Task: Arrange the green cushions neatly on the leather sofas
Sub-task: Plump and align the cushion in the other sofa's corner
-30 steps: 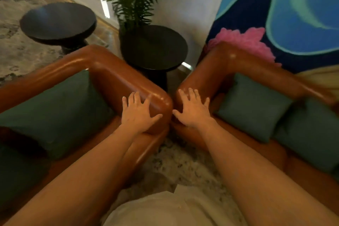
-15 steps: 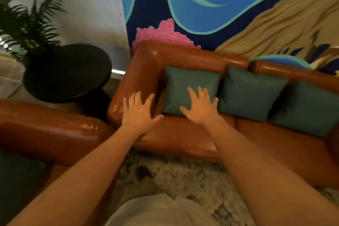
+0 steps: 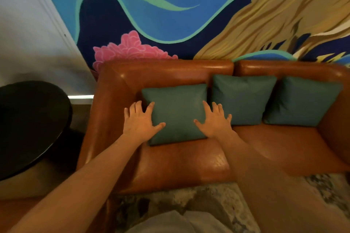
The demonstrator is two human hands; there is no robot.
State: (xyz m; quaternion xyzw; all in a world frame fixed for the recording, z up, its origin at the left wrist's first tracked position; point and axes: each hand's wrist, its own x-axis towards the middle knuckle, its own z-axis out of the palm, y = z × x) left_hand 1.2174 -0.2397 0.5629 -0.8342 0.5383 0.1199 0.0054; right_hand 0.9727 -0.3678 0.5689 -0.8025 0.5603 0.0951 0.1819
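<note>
Three green cushions lean against the back of a brown leather sofa (image 3: 170,162). The left cushion (image 3: 176,111) sits lower and further forward than the middle cushion (image 3: 244,98) and the right cushion (image 3: 303,100). My left hand (image 3: 139,122) lies with spread, straight fingers over the left cushion's left edge. My right hand (image 3: 213,120) lies the same way over its right edge, with fingertips near the middle cushion. Neither hand grips the fabric.
A round black side table (image 3: 28,125) stands left of the sofa arm. A painted mural (image 3: 189,15) covers the wall behind. A patterned rug (image 3: 170,202) lies in front of the sofa. Part of another leather sofa (image 3: 17,213) shows at the bottom left.
The view has swung right from the gap between two sofas to this sofa. Both hands have moved from the sofa arms onto the two sides of the left cushion.
</note>
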